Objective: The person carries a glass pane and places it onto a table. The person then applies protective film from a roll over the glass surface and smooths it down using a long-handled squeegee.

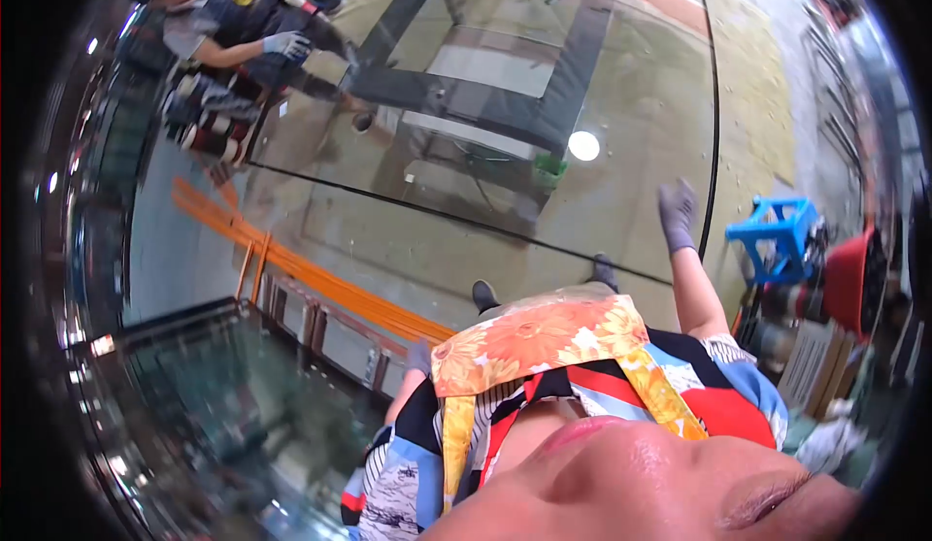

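A grey glove covers my right hand (678, 213), stretched out over a large glass sheet (641, 124) near its dark right edge. Its fingers look extended and loosely apart, with nothing visible in them. My left hand (417, 357), also gloved, is low beside the floral apron (534, 342) and the end of the orange strips (340, 294). Its fingers are mostly hidden, so I cannot tell what it holds, if anything. Dark frame shapes and a bright round light show on the glass surface.
Another person (243, 17) in gloves is at the upper left, beside the glass. A blue stool (777, 240) and a red basin (849, 279) stand at the right. Dark glass panels (233, 405) fill the lower left. Cardboard (815, 366) lies at the lower right.
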Available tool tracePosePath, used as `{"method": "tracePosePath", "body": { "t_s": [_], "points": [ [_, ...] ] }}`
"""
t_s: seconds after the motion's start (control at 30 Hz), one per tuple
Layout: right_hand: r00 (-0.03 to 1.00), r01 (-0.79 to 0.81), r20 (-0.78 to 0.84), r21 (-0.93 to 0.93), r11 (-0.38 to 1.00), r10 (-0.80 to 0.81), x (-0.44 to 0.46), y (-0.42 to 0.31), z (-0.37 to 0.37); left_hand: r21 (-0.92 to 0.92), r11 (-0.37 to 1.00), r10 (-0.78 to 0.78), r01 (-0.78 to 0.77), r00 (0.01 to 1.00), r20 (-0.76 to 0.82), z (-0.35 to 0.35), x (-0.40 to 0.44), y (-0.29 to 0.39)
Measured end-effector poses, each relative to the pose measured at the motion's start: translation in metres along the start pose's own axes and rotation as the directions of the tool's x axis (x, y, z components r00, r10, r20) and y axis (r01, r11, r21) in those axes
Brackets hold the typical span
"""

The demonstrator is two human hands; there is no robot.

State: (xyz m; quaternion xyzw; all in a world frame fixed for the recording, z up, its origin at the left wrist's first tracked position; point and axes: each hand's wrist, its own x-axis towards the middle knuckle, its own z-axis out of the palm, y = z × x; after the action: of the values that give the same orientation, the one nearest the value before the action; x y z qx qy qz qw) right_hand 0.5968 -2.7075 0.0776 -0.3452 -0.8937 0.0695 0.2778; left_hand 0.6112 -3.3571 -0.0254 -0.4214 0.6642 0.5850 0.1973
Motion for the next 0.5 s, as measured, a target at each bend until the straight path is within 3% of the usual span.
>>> {"method": "tracePosePath", "body": {
  "t_s": [0.07,0.1,0.13,0.17,0.2,0.23,0.27,0.33,0.37,0.4,0.43,0.5],
  "points": [
    [0.985,-0.090,0.147,-0.008,0.996,0.090,0.037,0.057,-0.014,0.039,0.990,0.131,-0.133,0.990,0.057,0.050,-0.016,-0.020],
    [0.984,-0.050,0.169,0.017,0.999,0.047,0.058,0.074,-0.009,0.112,0.973,0.191,-0.204,0.975,0.116,0.079,-0.029,-0.029],
    [0.890,-0.352,0.362,0.163,0.922,0.275,0.065,0.088,-0.002,0.331,0.909,0.190,-0.254,0.958,0.215,0.122,-0.061,-0.016],
    [0.691,-0.647,0.571,0.215,0.732,0.443,0.063,0.099,0.004,0.529,0.780,0.187,-0.335,0.931,0.313,0.168,-0.103,0.007],
    [0.410,-0.874,0.750,0.160,0.459,0.519,0.058,0.109,0.005,0.665,0.613,0.183,-0.427,0.895,0.406,0.215,-0.147,0.032],
    [0.396,-0.875,0.761,0.142,0.463,0.514,0.058,0.115,0.002,0.550,0.605,0.243,-0.575,0.791,0.561,0.247,-0.149,0.007],
    [0.363,-0.907,0.824,0.205,0.369,0.435,0.061,0.109,-0.003,0.428,0.733,0.233,-0.529,0.787,0.572,0.288,-0.178,0.003],
    [0.323,-0.941,0.894,0.269,0.204,0.311,0.062,0.112,-0.004,0.298,0.839,0.217,-0.456,0.781,0.585,0.341,-0.233,-0.008],
    [0.309,-0.950,0.910,0.282,0.131,0.277,0.060,0.116,0.004,0.426,0.613,0.417,-0.665,0.731,0.541,0.356,-0.254,-0.014],
    [0.262,-0.965,0.951,0.254,0.069,0.164,0.059,0.124,0.010,0.536,0.314,0.591,-0.784,0.603,0.536,0.364,-0.272,-0.015],
    [0.227,-0.974,0.973,0.226,0.013,0.043,0.061,0.130,0.015,0.528,0.302,0.583,-0.794,0.592,0.556,0.368,-0.290,-0.012],
    [0.259,-0.966,0.966,0.259,0.023,0.026,0.059,0.127,0.017,0.657,-0.093,0.573,-0.748,0.500,0.650,0.371,-0.325,-0.005]
  ]
}}
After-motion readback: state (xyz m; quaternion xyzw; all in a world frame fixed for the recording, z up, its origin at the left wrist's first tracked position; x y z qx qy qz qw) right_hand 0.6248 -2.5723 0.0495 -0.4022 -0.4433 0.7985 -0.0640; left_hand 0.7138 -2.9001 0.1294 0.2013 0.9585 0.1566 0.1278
